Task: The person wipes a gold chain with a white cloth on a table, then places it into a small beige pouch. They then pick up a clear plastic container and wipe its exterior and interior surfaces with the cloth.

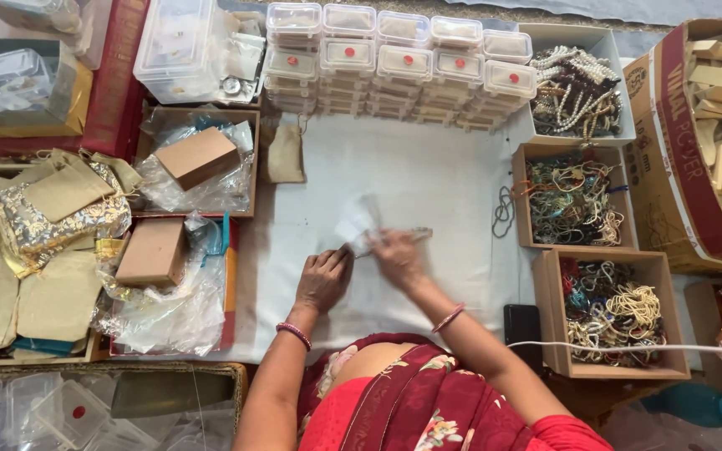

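Clear plastic pouch (359,224) sits mid-bench on the white cloth (428,175), pinched at its near edge between both hands. The left hand (324,278) has its grip closed on the pouch's lower corner; the right hand (396,255) is blurred, closed around the pouch and a thin bracelet (415,234). The pouch looks small, see-through and crumpled. Along the far edge stand stacked clear lidded boxes (403,71) with round red stickers. By the right edge, open cardboard boxes (574,200) hold tangled bracelets.

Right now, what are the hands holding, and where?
Both hands, left hand and right hand, pinch a small clear plastic pouch at its lower edge; motion blur hides the exact grip.
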